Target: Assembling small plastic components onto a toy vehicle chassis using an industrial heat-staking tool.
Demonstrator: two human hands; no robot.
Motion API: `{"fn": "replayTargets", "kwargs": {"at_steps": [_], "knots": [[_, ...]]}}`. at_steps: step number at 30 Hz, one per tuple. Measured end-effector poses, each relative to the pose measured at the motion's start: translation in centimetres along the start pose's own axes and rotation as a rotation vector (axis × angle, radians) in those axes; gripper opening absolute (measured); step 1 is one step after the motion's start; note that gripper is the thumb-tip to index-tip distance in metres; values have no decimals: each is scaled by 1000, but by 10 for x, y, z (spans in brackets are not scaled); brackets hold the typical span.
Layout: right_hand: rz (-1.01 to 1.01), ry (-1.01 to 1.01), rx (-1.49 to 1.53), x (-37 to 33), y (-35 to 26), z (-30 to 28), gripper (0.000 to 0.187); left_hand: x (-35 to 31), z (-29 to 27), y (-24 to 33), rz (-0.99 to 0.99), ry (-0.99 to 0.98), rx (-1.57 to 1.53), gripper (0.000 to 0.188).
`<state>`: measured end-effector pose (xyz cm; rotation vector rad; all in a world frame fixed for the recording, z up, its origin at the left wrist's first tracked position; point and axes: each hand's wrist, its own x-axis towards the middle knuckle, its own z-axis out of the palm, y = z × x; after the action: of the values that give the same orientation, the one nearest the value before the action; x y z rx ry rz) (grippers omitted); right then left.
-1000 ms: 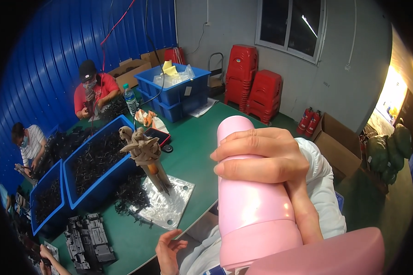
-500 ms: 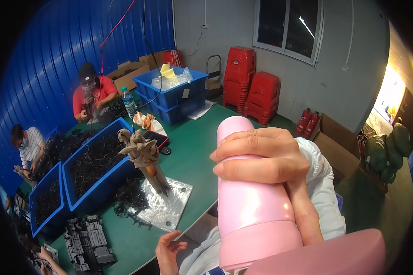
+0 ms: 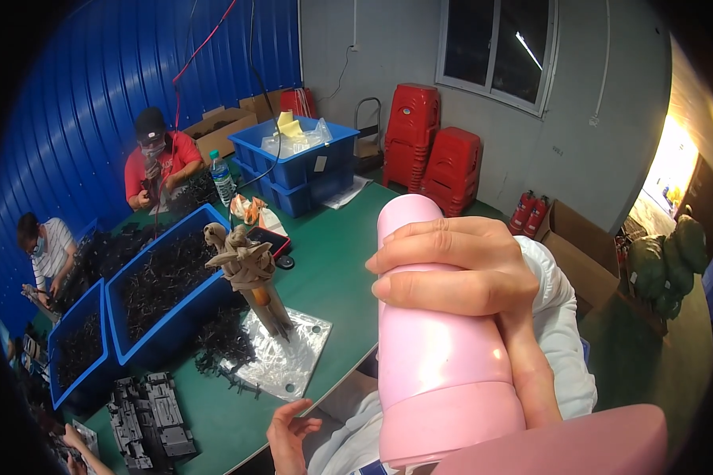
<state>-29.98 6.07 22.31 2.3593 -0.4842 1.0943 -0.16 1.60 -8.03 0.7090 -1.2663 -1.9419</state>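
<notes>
My right hand (image 3: 459, 265) is wrapped round a pink drinking bottle (image 3: 444, 364), held up close in front of me over the table's near edge. Its rounded end points away from me, and its near end, with the mouth, is cut off by the lower edge of the view. A darker pink piece, perhaps its lid (image 3: 562, 447), shows at the lower right. Low down by the table edge is my left hand (image 3: 291, 435), holding nothing, fingers apart and loosely curled. Beyond it lies a metal plate (image 3: 305, 356) with a wrapped tool (image 3: 249, 265) standing over it.
On the green table (image 3: 337, 253) stand a blue bin (image 3: 154, 340) of small black parts, more loose parts, black moulded pieces (image 3: 146, 419) and a phone (image 3: 268, 237). Stacked blue crates (image 3: 293, 170) are at the back. Co-workers sit at the left. Red stools (image 3: 412, 138) stand by the wall.
The bottle's far end has risen slightly and shifted a little to the right, still in my right hand. My left hand stays nearly where it was.
</notes>
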Motion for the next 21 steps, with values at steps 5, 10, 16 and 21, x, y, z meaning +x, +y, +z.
{"fn": "replayTargets", "kwargs": {"at_steps": [5,10,16,21], "knots": [[0,-17,-6,3,0,-1,113,1,-1,-1,-4,2,-18,56],[-44,1,-6,3,2,1,114,-1,-9,-13,-17,0,-42,58],[-14,-20,9,9,1,0,119,0,-9,-9,-35,4,-43,59],[-319,79,-73,1,13,4,119,0,-9,-11,-20,9,-35,58]]}}
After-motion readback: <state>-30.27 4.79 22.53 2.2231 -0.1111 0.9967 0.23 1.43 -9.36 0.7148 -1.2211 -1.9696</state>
